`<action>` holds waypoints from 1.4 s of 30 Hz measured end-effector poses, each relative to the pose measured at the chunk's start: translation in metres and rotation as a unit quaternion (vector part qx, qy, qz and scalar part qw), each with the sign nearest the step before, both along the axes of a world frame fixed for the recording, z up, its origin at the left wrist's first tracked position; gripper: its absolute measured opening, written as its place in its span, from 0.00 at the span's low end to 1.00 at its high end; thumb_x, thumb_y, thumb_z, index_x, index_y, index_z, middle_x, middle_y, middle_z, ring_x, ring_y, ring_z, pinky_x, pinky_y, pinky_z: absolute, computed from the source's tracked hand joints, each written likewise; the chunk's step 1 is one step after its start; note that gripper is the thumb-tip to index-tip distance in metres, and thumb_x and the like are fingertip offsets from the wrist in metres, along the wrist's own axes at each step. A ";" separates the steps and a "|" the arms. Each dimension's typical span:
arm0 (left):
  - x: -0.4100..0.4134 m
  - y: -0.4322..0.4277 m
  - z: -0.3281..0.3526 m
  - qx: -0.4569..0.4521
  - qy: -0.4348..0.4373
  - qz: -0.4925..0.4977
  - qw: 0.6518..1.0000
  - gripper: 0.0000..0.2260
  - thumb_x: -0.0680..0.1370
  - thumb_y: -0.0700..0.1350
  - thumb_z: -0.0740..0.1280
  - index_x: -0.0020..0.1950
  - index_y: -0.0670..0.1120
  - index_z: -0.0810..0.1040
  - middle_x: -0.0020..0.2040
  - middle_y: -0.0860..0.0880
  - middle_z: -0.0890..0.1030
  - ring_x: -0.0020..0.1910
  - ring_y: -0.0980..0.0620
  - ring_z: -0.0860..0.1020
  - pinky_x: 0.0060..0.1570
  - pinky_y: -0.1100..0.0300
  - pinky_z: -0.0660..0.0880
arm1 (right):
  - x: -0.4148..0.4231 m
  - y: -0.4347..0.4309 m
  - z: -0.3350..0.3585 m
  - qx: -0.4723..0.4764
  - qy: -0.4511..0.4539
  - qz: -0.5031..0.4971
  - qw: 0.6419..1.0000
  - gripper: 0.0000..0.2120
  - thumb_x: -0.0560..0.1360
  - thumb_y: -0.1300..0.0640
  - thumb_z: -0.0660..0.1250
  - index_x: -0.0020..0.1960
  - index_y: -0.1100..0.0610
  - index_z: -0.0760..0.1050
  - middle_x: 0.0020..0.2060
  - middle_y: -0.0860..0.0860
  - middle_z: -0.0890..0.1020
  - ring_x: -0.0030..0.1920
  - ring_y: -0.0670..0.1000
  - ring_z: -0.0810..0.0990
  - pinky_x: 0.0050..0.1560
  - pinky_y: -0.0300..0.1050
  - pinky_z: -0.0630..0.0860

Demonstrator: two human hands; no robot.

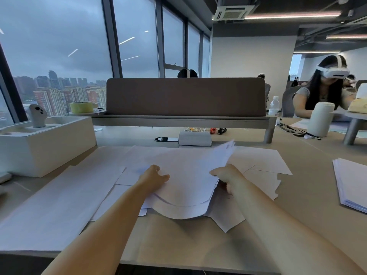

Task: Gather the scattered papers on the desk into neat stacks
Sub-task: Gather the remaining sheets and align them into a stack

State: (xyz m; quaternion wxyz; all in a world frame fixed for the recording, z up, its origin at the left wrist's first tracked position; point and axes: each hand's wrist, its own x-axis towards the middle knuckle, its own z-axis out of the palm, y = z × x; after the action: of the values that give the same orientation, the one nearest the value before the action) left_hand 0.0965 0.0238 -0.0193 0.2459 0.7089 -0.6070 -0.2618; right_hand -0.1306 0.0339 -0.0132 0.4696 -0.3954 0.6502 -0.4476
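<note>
The left hand (154, 176) and right hand (226, 175), set apart, each grip an opposite edge of a sagging sheaf of papers (188, 175) held between them just above the worktop (158, 235), with loose sheets (59, 205) spread beneath and leftward and a squared stack (351, 185) well off to the right.
</note>
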 end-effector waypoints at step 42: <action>-0.019 -0.009 0.010 -0.016 0.411 0.076 0.908 0.11 0.74 0.25 0.57 0.47 0.39 0.72 0.45 0.39 0.77 0.41 0.41 0.77 0.45 0.46 0.80 | -0.083 0.024 -0.003 0.024 0.081 -0.011 0.996 0.19 0.74 0.59 0.71 0.61 0.69 0.75 0.57 0.62 0.80 0.59 0.62 0.78 0.64 0.58 0.73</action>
State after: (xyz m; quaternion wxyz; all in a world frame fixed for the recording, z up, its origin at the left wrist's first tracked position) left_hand 0.0773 0.0149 -0.0093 0.5040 0.5788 -0.4005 -0.5005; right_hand -0.2140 0.0578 -0.0158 0.4195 -0.4121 0.7011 -0.4032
